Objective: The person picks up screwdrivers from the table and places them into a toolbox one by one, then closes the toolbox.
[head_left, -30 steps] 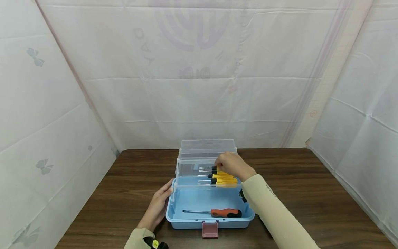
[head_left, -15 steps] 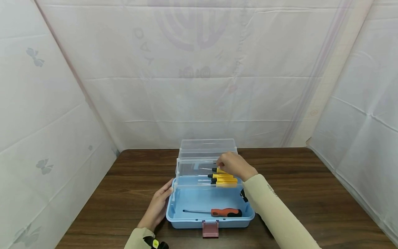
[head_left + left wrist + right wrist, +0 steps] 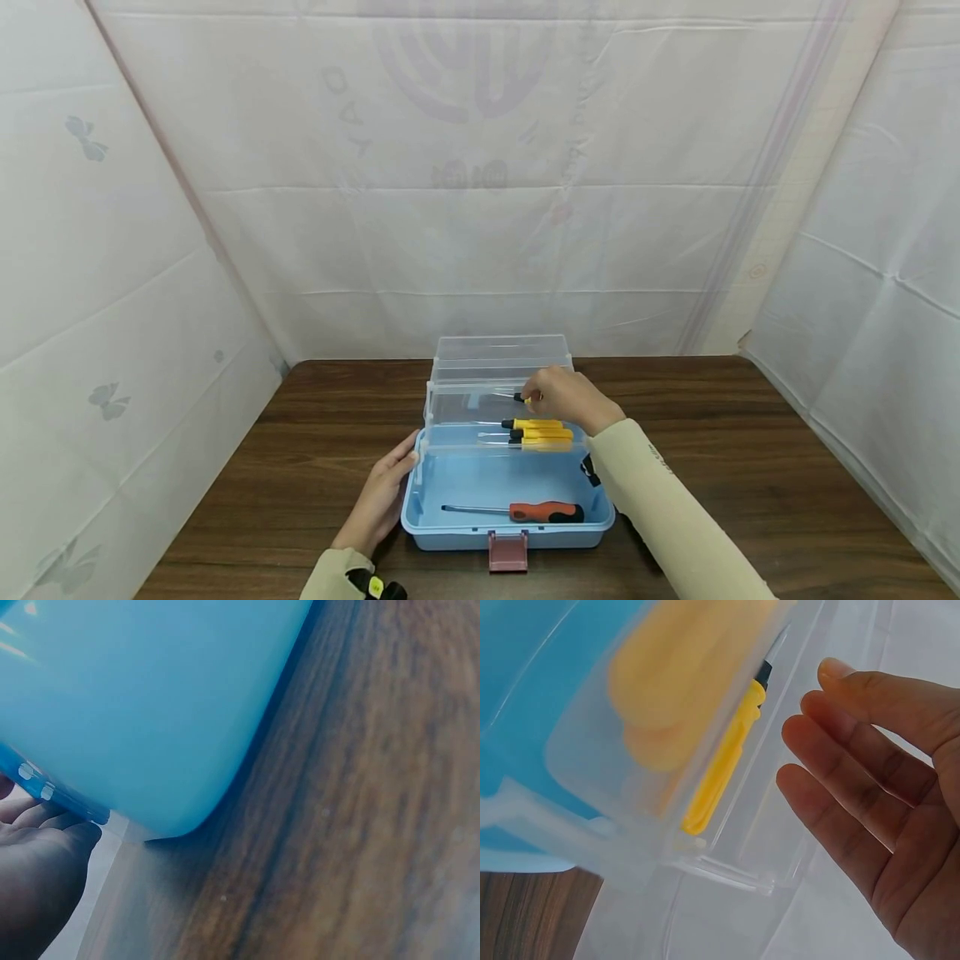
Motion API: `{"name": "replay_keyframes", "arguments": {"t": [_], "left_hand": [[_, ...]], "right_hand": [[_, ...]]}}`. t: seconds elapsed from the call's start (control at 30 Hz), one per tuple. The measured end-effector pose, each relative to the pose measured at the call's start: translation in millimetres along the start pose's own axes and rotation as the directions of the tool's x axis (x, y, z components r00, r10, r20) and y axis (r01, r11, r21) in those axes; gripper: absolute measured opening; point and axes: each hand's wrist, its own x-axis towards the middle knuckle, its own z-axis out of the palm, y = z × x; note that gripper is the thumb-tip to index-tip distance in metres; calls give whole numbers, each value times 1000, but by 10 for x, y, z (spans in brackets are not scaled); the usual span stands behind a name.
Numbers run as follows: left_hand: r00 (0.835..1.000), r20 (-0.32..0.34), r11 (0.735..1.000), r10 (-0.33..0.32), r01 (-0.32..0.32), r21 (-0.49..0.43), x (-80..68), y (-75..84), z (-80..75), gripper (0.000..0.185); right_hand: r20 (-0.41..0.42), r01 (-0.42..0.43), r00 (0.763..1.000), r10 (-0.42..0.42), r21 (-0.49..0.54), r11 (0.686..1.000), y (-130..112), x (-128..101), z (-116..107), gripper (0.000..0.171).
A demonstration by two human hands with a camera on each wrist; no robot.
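A light blue toolbox (image 3: pixel 450 542) stands opened on the table. My left hand (image 3: pixel 382 492) grips the rim at its left side. At the clear tray behind, my right hand (image 3: pixel 566 396) pinches a small yellow-handled screwdriver (image 3: pixel 517 397), its handle partly covered by the fingers. In the right wrist view the spread fingers (image 3: pixel 847 772) show beside the tray, and the pinch itself is hidden. Several other yellow screwdrivers (image 3: pixel 542 434) lie in the tray's near part. An orange and black screwdriver (image 3: pixel 543 512) lies in the box's bottom.
The clear lid (image 3: pixel 501 347) stands raised at the back. A pink latch (image 3: pixel 507 554) hangs at the box's front. Brown wooden table (image 3: pixel 300 467) surrounds the box, with white sheeting (image 3: pixel 480 250) behind it and at both sides.
Yellow screwdrivers in the tray's rear part have left their earlier places. One has shifted back and right beneath my right fingers. My left hand and the toolbox have stayed put.
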Motion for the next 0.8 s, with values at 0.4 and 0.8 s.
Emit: {"name": "replay_keyframes", "arguments": {"t": [0.4,0.8], "left_hand": [[1000,-3,1000,-6,6,-6,2,19,29,53],[1000,-12,1000,-13,13,-14,23,-1,14,54]], "right_hand": [[-1,-45,999,45,14,999,48,-39,-60,18],[-36,-75,997,75,1,997,142,-144,-159,17]]}}
